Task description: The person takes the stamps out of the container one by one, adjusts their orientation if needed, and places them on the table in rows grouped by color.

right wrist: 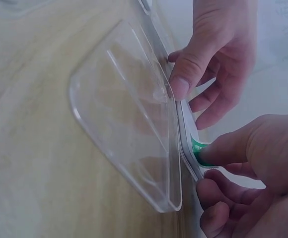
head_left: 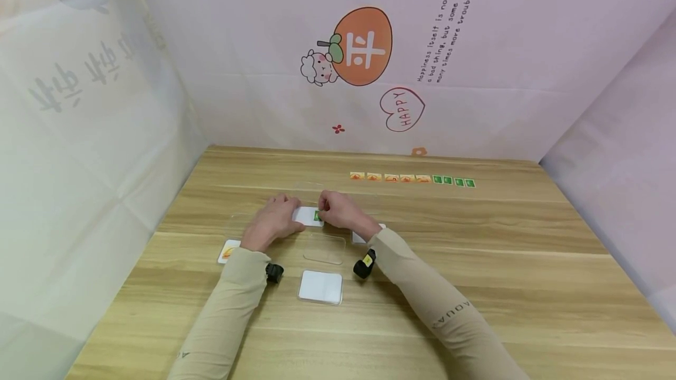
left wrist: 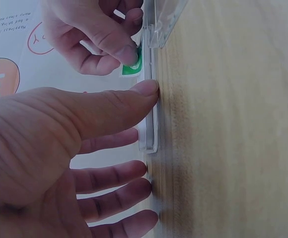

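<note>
My left hand (head_left: 273,220) holds a clear plastic case with a white card (head_left: 304,216) in it, thumb on the near edge and index finger at the far side. Its other fingertips rest on the table. From the right, my right hand (head_left: 340,209) holds a small green sticker (left wrist: 130,67) with its thumb at the card's right end, the fingers curled. The sticker partly covers the card's surface; whether it lies fully flat cannot be seen. Close in front stands a clear lid (right wrist: 124,114), seen large in the right wrist view.
A clear lid (head_left: 324,250) and a cased white card (head_left: 320,287) lie nearer me. Partly under my forearms are an orange-printed card (head_left: 228,250) and a white card (head_left: 359,237). Behind, orange stickers (head_left: 391,178) and green stickers (head_left: 448,180) form a row near the patterned wall cloth.
</note>
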Demonstrator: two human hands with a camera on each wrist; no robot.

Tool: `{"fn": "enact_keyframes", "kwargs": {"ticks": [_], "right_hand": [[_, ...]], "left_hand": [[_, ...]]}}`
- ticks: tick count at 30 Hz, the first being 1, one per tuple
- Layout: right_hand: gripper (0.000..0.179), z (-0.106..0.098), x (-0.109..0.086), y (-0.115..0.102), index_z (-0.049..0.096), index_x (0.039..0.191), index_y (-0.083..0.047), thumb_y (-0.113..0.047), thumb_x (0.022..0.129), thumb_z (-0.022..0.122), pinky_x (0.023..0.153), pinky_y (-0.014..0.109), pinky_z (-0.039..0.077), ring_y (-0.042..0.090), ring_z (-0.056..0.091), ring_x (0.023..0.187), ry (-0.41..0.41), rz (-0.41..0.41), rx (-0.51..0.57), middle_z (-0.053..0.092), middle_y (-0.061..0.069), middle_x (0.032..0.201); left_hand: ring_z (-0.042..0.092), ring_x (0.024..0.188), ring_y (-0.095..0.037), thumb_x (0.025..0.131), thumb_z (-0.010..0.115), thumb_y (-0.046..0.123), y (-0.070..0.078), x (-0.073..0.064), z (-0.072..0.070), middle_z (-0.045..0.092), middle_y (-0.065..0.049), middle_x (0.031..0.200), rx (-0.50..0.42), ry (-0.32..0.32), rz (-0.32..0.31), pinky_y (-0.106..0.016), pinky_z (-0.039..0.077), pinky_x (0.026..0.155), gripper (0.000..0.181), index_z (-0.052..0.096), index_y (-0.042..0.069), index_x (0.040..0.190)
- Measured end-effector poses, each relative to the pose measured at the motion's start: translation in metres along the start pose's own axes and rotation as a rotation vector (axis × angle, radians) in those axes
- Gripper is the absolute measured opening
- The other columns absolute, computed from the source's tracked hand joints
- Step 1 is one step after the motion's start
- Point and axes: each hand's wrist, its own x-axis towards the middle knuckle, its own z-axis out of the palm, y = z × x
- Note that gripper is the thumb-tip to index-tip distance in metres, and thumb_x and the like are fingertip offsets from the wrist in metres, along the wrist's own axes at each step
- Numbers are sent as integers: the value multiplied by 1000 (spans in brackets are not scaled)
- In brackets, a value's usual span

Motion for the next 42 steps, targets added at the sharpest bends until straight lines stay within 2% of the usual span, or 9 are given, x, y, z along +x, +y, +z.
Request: {"fn": "enact_keyframes", "kwargs": {"ticks": [7,18,30,36,42], "right_hand": [[10,0,-3,0,58,88,-12,-15,92,66,66,25,42,15,53,74,15,-8,23,63,3,85],[8,-7,-10,6,57,90,-10,-11,93,64,64,24,43,15,52,74,-9,-52,135,61,4,87],[6,-26,-21,8,57,89,-7,-7,92,63,60,22,43,14,52,71,35,-102,167,60,5,83],[6,-33,-24,19,58,87,-7,-6,91,63,60,22,42,13,52,71,70,-119,157,62,5,82],[3,-40,-27,31,61,89,-6,-7,91,63,61,25,42,15,52,73,98,-101,142,61,5,83]], "left_hand": [[46,116,-31,89,71,39,0,0,2,48,-16,134,2,2,-2,-49,45,94,62,50,13,141],[46,115,-32,89,71,37,0,-2,0,49,-17,132,3,7,0,-48,46,93,60,51,12,140],[47,114,-31,88,72,37,0,-1,-2,50,-17,131,-16,19,2,-48,45,93,61,52,12,139],[46,117,-32,89,72,37,1,-2,-2,49,-18,133,-19,14,-2,-50,46,94,61,51,12,140],[46,118,-33,88,72,36,3,-5,-3,49,-18,134,-27,12,1,-50,46,94,62,51,11,140]]}}
